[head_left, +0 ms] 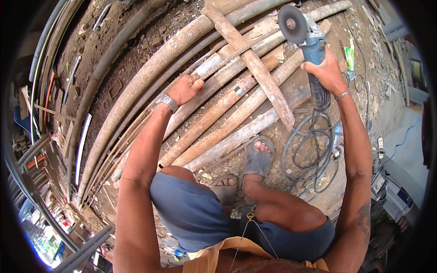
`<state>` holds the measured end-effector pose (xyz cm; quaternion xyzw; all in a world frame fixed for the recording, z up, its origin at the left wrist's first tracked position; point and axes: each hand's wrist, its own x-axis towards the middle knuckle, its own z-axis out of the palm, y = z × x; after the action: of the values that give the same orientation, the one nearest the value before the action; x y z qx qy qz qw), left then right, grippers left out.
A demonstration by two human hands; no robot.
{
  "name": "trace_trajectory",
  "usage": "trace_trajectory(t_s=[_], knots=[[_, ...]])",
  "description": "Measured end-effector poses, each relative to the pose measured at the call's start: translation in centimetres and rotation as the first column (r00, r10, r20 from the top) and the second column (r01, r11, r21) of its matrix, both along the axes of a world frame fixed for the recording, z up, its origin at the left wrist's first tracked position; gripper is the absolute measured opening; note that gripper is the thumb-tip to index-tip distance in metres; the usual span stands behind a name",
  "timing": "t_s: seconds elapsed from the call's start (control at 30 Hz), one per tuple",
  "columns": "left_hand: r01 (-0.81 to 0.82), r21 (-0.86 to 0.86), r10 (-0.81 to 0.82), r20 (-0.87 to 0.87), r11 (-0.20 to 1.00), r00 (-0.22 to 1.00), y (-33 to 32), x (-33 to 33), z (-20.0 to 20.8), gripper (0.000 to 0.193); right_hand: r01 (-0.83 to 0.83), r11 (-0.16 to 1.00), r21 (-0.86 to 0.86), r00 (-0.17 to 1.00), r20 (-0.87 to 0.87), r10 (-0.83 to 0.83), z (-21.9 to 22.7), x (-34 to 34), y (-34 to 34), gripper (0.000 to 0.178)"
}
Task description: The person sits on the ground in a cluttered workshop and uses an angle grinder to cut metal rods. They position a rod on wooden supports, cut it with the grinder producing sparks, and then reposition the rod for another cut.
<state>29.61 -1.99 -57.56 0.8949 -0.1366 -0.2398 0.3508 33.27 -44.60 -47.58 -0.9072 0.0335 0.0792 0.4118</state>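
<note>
My left hand point(184, 89) is closed round a thin, rusty steel rod point(259, 42) that runs up to the right across the pipes. In my right hand point(328, 73) is a blue and black angle grinder point(314, 49), gripped by its body. Its dark cutting disc point(292, 24) faces up and stands apart from the rod; whether it spins cannot be told. Under the rod lie several rusty pipes point(207, 119), side by side. A flat wooden-looking bar point(262, 77) lies crosswise on them, beneath the rod.
A coiled cable point(296, 152) lies on the ground below the grinder, near my sandalled foot point(259, 157). Long curved-looking pipes point(116, 132) stretch along the left. A green wrapper point(349, 54) lies at the right. Metal tubing point(45, 214) stands at the lower left.
</note>
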Motion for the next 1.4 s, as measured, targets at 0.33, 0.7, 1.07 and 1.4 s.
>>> trace_trajectory(t_s=[0.33,0.7,1.07,1.4], knots=[[-0.144,0.288,0.122,0.094,0.947,0.988,-3.6,-0.8,1.4,0.040,-0.084,0.987,-0.135,0.991,0.096,0.097,0.7,2.0,0.6,0.053],[-0.142,0.224,0.113,0.138,0.964,0.984,-3.4,-0.2,0.7,0.046,-0.133,0.928,-0.348,0.977,0.113,0.183,1.5,2.1,0.6,0.061],[-0.120,0.203,0.092,0.144,0.972,0.985,-3.2,-0.2,0.4,0.044,-0.211,0.899,-0.384,0.974,-0.002,0.227,-0.2,1.8,3.4,0.063],[-0.118,0.264,0.100,0.081,0.957,0.992,-3.5,-0.1,1.2,0.044,-0.207,0.884,-0.420,0.975,-0.017,0.220,-0.3,1.6,3.8,0.064]])
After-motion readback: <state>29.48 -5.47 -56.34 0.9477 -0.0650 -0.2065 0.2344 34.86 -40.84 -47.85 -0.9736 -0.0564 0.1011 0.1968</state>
